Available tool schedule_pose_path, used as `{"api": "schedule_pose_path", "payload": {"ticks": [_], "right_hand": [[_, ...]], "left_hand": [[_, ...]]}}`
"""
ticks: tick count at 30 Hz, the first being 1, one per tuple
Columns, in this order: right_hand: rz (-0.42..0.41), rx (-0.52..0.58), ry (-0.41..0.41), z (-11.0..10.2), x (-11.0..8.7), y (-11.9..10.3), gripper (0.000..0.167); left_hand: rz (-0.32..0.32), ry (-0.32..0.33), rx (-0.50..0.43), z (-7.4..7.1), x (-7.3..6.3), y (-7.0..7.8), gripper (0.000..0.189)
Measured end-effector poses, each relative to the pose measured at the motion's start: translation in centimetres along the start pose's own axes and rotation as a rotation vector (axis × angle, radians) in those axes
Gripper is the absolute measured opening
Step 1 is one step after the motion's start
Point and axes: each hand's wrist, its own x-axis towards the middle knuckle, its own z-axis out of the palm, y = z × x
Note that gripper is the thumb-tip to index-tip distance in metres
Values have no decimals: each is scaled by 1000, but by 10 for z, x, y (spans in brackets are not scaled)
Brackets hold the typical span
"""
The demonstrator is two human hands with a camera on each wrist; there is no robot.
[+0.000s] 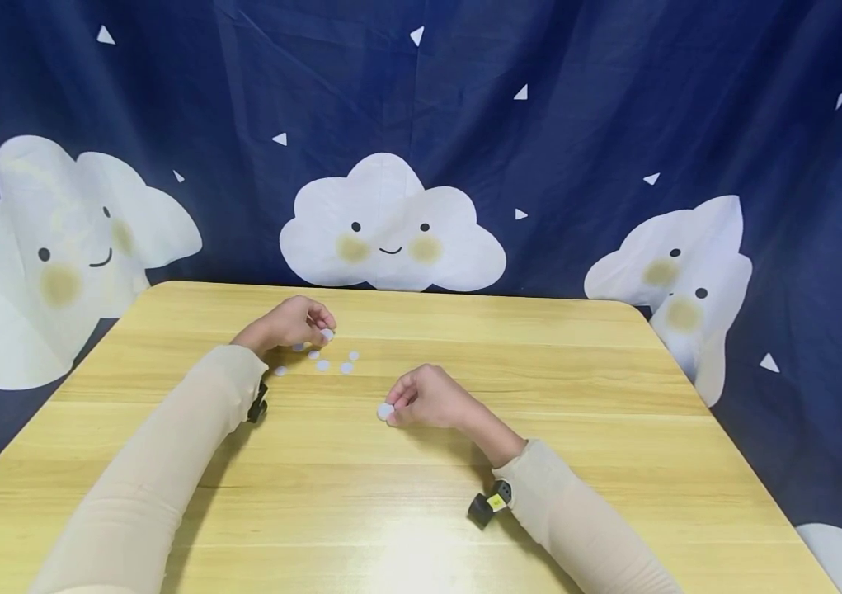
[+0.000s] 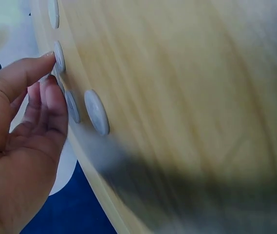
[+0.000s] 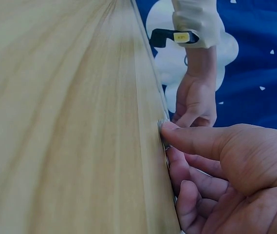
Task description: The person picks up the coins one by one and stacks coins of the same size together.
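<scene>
My left hand point(image 1: 290, 322), toward the far left of the table, pinches a small flat white disc point(image 1: 327, 334) between thumb and fingers. The left wrist view shows the thumb at the edge of that disc point(image 2: 59, 57), with another disc point(image 2: 97, 112) lying flat just beside the fingers. Nearer the table's middle, my right hand point(image 1: 431, 398) grips a similar white disc point(image 1: 386, 411) at the tabletop. In the right wrist view, thumb and fingertips close on that disc point(image 3: 161, 132), seen edge-on and mostly hidden. Several loose discs point(image 1: 323, 365) lie scattered between the hands.
The wooden table point(image 1: 539, 396) has rounded far corners. Behind it hangs a dark blue curtain point(image 1: 554, 148) with white smiling clouds and small triangles. Black wrist devices point(image 1: 490, 505) hang under both light sleeves, close to the tabletop.
</scene>
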Motion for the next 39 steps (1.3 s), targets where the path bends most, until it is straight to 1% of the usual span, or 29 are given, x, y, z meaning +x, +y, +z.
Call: {"api": "schedule_pose_path", "payload": {"ticks": [6,10,13,22,28,32,39], "right_hand": [[7,4,1,0,-1,-1,16],[6,-2,2,0,-1,-2,15],[3,-7,4,0,-1,-2,15],[-10,-5,0,0,0,-1,15],[-14,-6,0,0,0,-1,15],[-9,-8,-1,0,0,-1,15],[3,-16,2,1,2,-1,15]], "left_hand": [[5,13,2,0,0,-6,14],[24,28,3,-2,1,-9,17],[31,43,0,-3,-1,-6,21],[22,90,-23,-4,-8,7,27],[8,93,-79,-2,-12,15,26],[-2,73,-130,-1,-16,21,27],[3,24,-263,5,-19,28,22]]}}
